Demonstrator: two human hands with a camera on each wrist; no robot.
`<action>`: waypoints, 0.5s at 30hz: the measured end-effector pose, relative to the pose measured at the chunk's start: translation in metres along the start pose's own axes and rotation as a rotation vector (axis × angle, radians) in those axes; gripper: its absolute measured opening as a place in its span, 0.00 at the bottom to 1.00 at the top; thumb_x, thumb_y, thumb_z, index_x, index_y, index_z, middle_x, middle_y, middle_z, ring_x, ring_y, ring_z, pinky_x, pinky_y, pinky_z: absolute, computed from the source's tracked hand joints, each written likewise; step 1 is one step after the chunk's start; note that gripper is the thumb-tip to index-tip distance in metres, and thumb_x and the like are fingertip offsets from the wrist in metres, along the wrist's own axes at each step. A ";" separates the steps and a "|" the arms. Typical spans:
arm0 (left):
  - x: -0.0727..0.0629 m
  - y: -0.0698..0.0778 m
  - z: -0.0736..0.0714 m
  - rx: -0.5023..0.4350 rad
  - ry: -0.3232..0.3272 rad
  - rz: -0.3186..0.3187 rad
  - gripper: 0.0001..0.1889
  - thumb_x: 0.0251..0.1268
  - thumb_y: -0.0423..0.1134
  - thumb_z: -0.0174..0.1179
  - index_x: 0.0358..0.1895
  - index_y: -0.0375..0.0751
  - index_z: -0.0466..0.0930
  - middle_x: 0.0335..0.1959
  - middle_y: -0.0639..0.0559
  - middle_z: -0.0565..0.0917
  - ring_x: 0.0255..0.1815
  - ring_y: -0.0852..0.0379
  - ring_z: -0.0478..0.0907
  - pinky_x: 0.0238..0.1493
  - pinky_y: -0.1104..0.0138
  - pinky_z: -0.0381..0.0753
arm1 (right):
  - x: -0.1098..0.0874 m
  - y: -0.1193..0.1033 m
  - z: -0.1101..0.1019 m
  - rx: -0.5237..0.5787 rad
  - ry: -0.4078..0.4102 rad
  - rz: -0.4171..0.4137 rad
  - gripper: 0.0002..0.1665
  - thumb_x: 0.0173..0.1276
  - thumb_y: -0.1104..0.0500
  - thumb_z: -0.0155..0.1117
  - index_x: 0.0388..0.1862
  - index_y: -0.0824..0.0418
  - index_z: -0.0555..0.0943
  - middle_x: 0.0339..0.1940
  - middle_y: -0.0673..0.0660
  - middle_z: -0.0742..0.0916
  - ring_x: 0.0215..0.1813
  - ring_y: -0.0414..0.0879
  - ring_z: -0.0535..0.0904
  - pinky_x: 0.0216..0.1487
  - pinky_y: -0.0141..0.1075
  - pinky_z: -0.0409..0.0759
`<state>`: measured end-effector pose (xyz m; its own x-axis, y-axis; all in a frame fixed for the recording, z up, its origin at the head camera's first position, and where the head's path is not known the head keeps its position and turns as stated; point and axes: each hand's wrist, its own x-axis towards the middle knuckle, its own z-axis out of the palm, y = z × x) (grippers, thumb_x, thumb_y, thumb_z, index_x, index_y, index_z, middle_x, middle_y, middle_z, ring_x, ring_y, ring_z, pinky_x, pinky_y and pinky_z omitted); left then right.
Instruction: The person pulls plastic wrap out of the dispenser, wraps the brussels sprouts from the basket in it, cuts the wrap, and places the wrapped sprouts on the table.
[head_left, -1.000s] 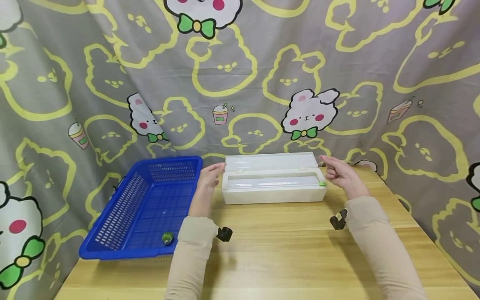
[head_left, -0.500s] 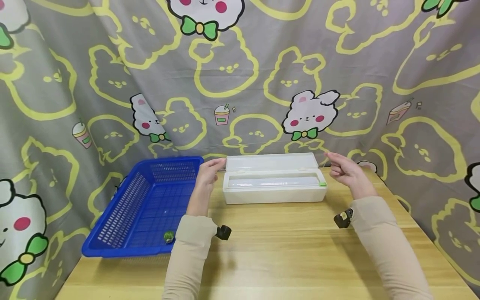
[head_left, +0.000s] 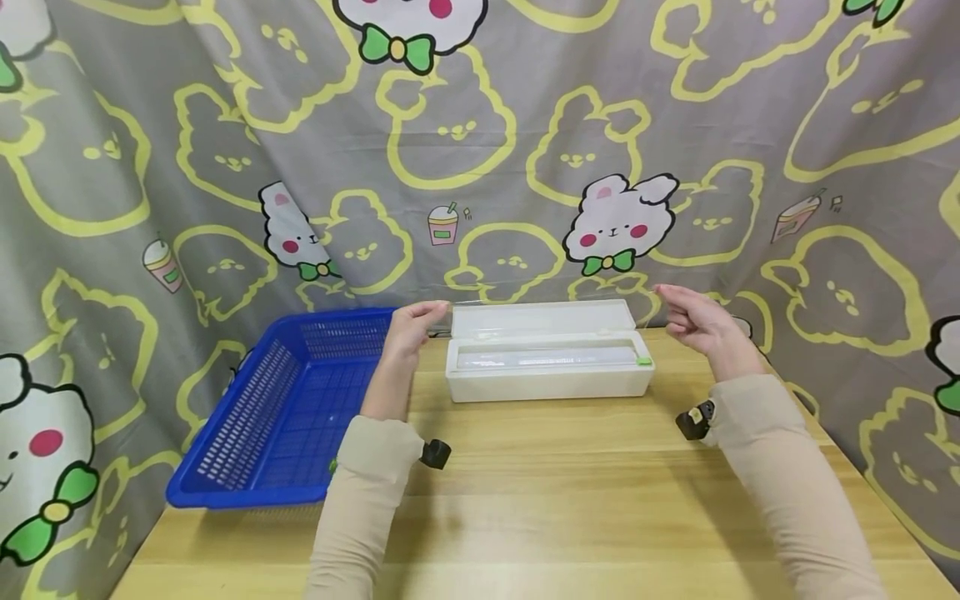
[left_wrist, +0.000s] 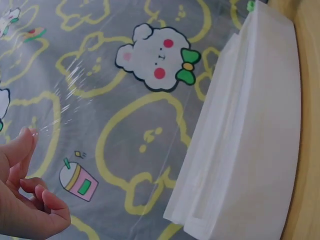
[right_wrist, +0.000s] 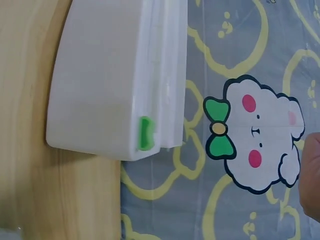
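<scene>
A white cling film dispenser stands on the table with its lid up and a film roll inside. From it rises a sheet of clear cling film, its wrinkles catching light in the left wrist view. Thumb and fingertips of my left hand pinch one corner, left of the lid. My right hand pinches the other corner, to the right of the lid. Only part of the right hand shows in the right wrist view. The green slider sits at the dispenser's right end.
A blue plastic basket stands on the left of the wooden table, with a small green item in it, mostly behind the left sleeve. A patterned curtain hangs directly behind the dispenser.
Both hands have risen and drawn slightly apart, lifting the cling film higher above the dispenser. The left sleeve now covers most of the green item. The dispenser stays put.
</scene>
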<state>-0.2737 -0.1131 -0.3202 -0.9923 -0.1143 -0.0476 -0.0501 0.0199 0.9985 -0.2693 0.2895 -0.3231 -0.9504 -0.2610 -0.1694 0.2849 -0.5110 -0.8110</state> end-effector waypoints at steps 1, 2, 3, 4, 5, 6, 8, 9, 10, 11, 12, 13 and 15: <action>0.000 0.002 -0.001 0.006 -0.003 0.008 0.04 0.57 0.37 0.62 0.26 0.50 0.83 0.31 0.64 0.79 0.36 0.63 0.67 0.28 0.70 0.60 | -0.001 -0.001 0.001 -0.002 0.005 -0.003 0.13 0.70 0.62 0.50 0.30 0.59 0.82 0.08 0.47 0.66 0.14 0.39 0.48 0.21 0.28 0.48; -0.001 0.003 -0.001 0.010 -0.006 0.016 0.03 0.57 0.37 0.62 0.28 0.48 0.84 0.31 0.64 0.79 0.36 0.63 0.68 0.29 0.70 0.60 | -0.002 -0.002 0.002 -0.003 0.005 -0.007 0.14 0.69 0.62 0.50 0.30 0.60 0.82 0.08 0.47 0.66 0.14 0.39 0.48 0.21 0.29 0.47; -0.001 0.005 -0.001 0.011 -0.013 0.022 0.02 0.57 0.37 0.62 0.30 0.46 0.84 0.31 0.64 0.79 0.37 0.63 0.68 0.29 0.70 0.60 | -0.003 -0.003 0.003 -0.008 0.005 -0.012 0.14 0.69 0.62 0.50 0.30 0.60 0.82 0.08 0.47 0.66 0.14 0.39 0.48 0.21 0.29 0.47; -0.002 0.006 -0.001 0.013 -0.018 0.028 0.04 0.57 0.38 0.62 0.33 0.43 0.84 0.31 0.64 0.79 0.37 0.63 0.68 0.29 0.69 0.60 | -0.004 -0.004 0.004 -0.010 0.004 -0.018 0.14 0.69 0.62 0.50 0.30 0.60 0.82 0.08 0.47 0.66 0.14 0.39 0.48 0.21 0.29 0.47; -0.003 0.007 -0.002 0.012 -0.020 0.033 0.06 0.58 0.38 0.62 0.36 0.40 0.84 0.31 0.64 0.79 0.38 0.63 0.68 0.30 0.69 0.60 | -0.005 -0.005 0.005 -0.014 0.005 -0.024 0.14 0.69 0.63 0.50 0.29 0.60 0.83 0.08 0.47 0.66 0.14 0.39 0.48 0.21 0.29 0.47; -0.004 0.008 -0.002 0.009 -0.021 0.039 0.09 0.58 0.37 0.62 0.39 0.37 0.83 0.31 0.64 0.79 0.38 0.63 0.68 0.30 0.69 0.60 | -0.005 -0.005 0.006 -0.021 0.006 -0.032 0.13 0.69 0.63 0.51 0.29 0.60 0.83 0.08 0.47 0.66 0.14 0.39 0.48 0.20 0.29 0.47; -0.006 0.010 -0.002 0.009 -0.019 0.052 0.12 0.58 0.38 0.61 0.42 0.34 0.81 0.32 0.64 0.79 0.39 0.63 0.68 0.31 0.69 0.60 | -0.007 -0.006 0.009 -0.037 0.018 -0.054 0.13 0.68 0.63 0.52 0.29 0.60 0.83 0.08 0.47 0.67 0.13 0.39 0.49 0.20 0.29 0.48; -0.007 0.011 -0.002 0.010 -0.015 0.060 0.12 0.58 0.38 0.61 0.42 0.33 0.81 0.32 0.63 0.79 0.39 0.62 0.68 0.31 0.69 0.60 | -0.008 -0.007 0.010 -0.051 0.027 -0.066 0.12 0.68 0.63 0.53 0.29 0.59 0.84 0.09 0.47 0.68 0.13 0.38 0.50 0.20 0.29 0.48; -0.008 0.012 -0.002 0.005 -0.008 0.066 0.11 0.58 0.38 0.61 0.40 0.35 0.82 0.33 0.62 0.79 0.40 0.62 0.68 0.33 0.69 0.61 | -0.010 -0.008 0.012 -0.066 0.042 -0.078 0.12 0.67 0.63 0.54 0.28 0.59 0.84 0.09 0.47 0.68 0.13 0.38 0.51 0.20 0.29 0.48; -0.009 0.013 -0.001 0.000 -0.001 0.075 0.09 0.58 0.37 0.61 0.38 0.36 0.83 0.33 0.61 0.79 0.41 0.62 0.67 0.35 0.69 0.62 | -0.011 -0.008 0.014 -0.086 0.057 -0.090 0.12 0.66 0.62 0.55 0.28 0.58 0.84 0.10 0.47 0.69 0.13 0.38 0.52 0.20 0.29 0.49; -0.011 0.015 -0.001 -0.001 0.007 0.083 0.07 0.58 0.37 0.61 0.36 0.37 0.83 0.34 0.60 0.78 0.41 0.61 0.67 0.36 0.68 0.62 | -0.013 -0.009 0.016 -0.105 0.071 -0.102 0.11 0.66 0.62 0.56 0.27 0.57 0.84 0.11 0.46 0.70 0.13 0.38 0.52 0.19 0.29 0.50; -0.011 0.016 -0.001 0.003 0.016 0.094 0.07 0.58 0.37 0.61 0.36 0.36 0.83 0.33 0.60 0.78 0.41 0.61 0.68 0.37 0.68 0.63 | -0.015 -0.010 0.017 -0.117 0.081 -0.113 0.11 0.65 0.62 0.57 0.27 0.57 0.85 0.13 0.46 0.71 0.13 0.38 0.53 0.19 0.29 0.50; -0.014 0.019 0.000 0.011 0.027 0.117 0.08 0.58 0.35 0.61 0.37 0.34 0.82 0.32 0.60 0.78 0.42 0.60 0.68 0.42 0.67 0.64 | -0.019 -0.013 0.021 -0.143 0.094 -0.130 0.10 0.64 0.61 0.58 0.27 0.56 0.85 0.15 0.46 0.72 0.13 0.38 0.55 0.19 0.29 0.51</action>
<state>-0.2610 -0.1115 -0.3001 -0.9880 -0.1375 0.0704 0.0646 0.0459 0.9969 -0.2527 0.2839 -0.2983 -0.9874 -0.1191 -0.1045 0.1450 -0.4125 -0.8994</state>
